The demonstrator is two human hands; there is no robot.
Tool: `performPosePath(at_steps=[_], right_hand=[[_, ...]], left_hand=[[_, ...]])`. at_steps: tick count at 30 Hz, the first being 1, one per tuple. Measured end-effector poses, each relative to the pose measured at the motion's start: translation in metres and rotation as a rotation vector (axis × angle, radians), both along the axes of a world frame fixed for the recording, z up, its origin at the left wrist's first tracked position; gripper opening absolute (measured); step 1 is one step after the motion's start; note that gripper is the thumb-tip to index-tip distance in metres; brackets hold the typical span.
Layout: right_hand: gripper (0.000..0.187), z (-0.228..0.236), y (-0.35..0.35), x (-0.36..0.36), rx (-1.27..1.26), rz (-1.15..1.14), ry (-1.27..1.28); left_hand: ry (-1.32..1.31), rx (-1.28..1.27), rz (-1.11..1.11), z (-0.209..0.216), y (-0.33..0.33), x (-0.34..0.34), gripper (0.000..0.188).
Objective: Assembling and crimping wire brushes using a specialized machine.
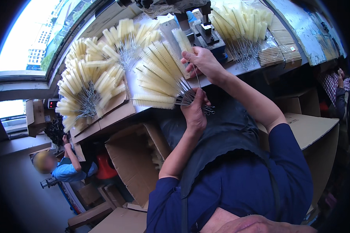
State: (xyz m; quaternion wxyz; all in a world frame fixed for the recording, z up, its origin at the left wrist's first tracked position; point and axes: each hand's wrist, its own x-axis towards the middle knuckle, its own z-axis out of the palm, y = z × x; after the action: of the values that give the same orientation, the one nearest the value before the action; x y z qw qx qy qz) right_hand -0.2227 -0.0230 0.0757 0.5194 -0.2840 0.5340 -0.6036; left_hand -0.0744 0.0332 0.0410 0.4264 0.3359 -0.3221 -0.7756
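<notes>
My left hand (195, 110) is closed round the wire stems of a fanned bunch of bottle brushes (157, 73). Their cream bristle heads spread up and to the left, and looped wire ends stick out below the fist. Just above it, my right hand (204, 64) pinches the wire stem of a single bottle brush (181, 40), whose bristle head points upward. This stem runs down toward my left hand; whether the left fingers also touch it, I cannot tell. Beyond the right hand stands a dark bench machine (208, 33) with a blue base.
Large heaps of brushes (89, 73) cover the table's left side; another pile (241, 25) lies right of the machine beside stacked cardboard (284, 42). Open cartons (134, 161) stand below the table edge. A person in blue (68, 169) works at the far left, another person (334, 85) at the right.
</notes>
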Motion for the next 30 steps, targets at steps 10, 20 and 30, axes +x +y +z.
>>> performPosePath(at_steps=[10,20,30], right_hand=[[0.033,-0.001,0.004,-0.029,0.063,-0.044,-0.251],[0.048,0.012,-0.008,-0.046,0.088,0.002,-0.333],[0.04,0.036,-0.017,-0.028,0.122,0.002,-0.49]], left_hand=[[-0.141,-0.029,0.035,-0.004,-0.015,0.015,0.025],[-0.166,-0.039,0.131,-0.002,-0.039,0.006,0.017],[-0.171,-0.123,0.152,-0.003,-0.046,0.007,0.014]])
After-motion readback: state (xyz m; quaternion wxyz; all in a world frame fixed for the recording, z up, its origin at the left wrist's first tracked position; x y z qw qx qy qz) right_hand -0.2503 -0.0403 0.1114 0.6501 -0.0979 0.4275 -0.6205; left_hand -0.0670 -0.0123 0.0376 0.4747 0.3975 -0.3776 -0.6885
